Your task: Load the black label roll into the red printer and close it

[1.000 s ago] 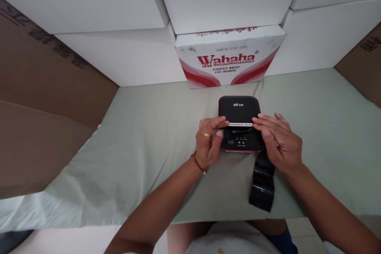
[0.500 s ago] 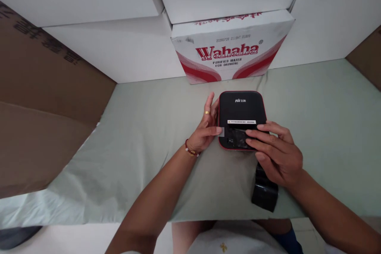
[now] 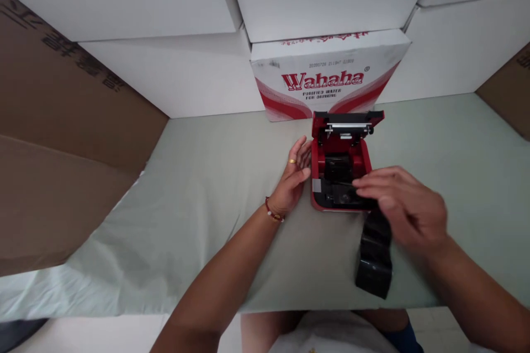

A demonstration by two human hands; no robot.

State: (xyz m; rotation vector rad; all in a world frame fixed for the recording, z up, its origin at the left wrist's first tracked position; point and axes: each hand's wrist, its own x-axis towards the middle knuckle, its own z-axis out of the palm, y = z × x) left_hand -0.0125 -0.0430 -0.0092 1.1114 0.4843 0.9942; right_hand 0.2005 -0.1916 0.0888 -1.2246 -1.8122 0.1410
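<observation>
A small red and black label printer (image 3: 318, 198) stands on the cloth with its lid (image 3: 348, 119) tipped up at the back. Inside sits a dark roll (image 3: 338, 166), and dark film lies across the front ledge. My left hand (image 3: 295, 179) rests along the printer's left side, fingers loosely spread, grasping nothing. Over the front right corner is my right hand (image 3: 408, 207), slightly blurred, its fingers stretched out close to the film; whether they touch it I cannot tell. A glossy black strip (image 3: 375, 259) hangs from the printer's front right and lies in folds on the cloth.
A pale green cloth (image 3: 215, 176) covers the table. Behind the printer leans a white and red Wahaha water carton (image 3: 331, 77), against stacked white boxes (image 3: 165, 77). Brown cardboard boxes stand at the left (image 3: 74, 149) and right (image 3: 507, 88).
The printer's lid has swung up and back, baring the red inside and the roll. My right hand has shifted right; my left thumb has moved off the printer's front corner. The view has shifted slightly.
</observation>
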